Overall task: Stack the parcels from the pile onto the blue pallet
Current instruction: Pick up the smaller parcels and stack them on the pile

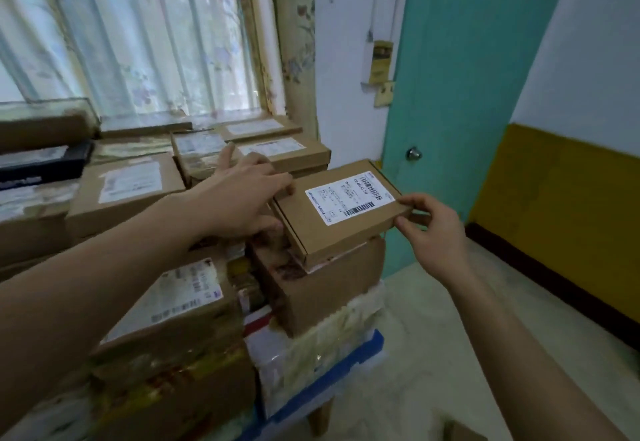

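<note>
A flat brown parcel (337,210) with a white barcode label lies on top of a taller brown box (322,288) at the right end of the stack. My left hand (242,198) touches its left edge with fingers and thumb spread along that side. My right hand (431,229) pinches its right corner between thumb and fingers. The blue pallet (349,368) shows as a strip under the stack's right side. Several other labelled cardboard parcels (131,187) fill the stack to the left and behind.
A curtained window (138,42) stands behind the stack. A teal door (460,77) with a round knob is to the right, then a white and yellow wall. Pale floor (450,354) lies to the right of the pallet. A wrapped clear-plastic bundle (311,354) sits under the tall box.
</note>
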